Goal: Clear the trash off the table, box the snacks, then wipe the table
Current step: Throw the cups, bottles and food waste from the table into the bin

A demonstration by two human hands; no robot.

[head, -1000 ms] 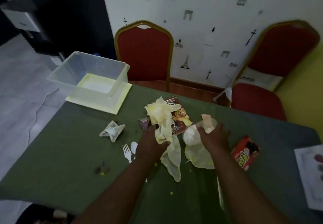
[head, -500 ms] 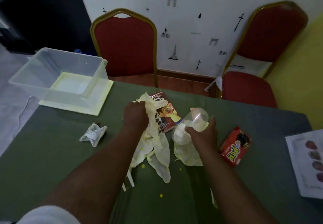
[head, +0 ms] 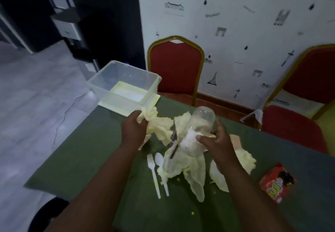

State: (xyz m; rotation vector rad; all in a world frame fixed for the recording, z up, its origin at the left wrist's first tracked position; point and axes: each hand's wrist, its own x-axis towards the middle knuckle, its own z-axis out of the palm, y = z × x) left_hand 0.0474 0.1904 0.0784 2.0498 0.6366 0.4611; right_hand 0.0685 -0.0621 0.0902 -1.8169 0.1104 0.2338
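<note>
The left hand [head: 133, 128] is closed around a bunch of yellowish crumpled tissue [head: 157, 125], now raised beside the clear plastic box [head: 126, 85] rather than mid-table as before. The right hand [head: 215, 141] is wrapped around a clear plastic bottle [head: 196, 130], now tilted bottom-up. More tissue, a white fork [head: 153, 172] and a red snack packet [head: 277, 182] lie on the green table [head: 90, 159].

Over the green bench [head: 76, 159], the left hand [head: 133, 130] grips crumpled yellowish tissue [head: 156, 124] while the right hand [head: 215, 141] holds a clear plastic bottle [head: 196, 130]. A white fork [head: 153, 173] and spoon [head: 161, 168] lie side by side just beside more tissue, with a red snack pack [head: 277, 183] well apart at right.
</note>
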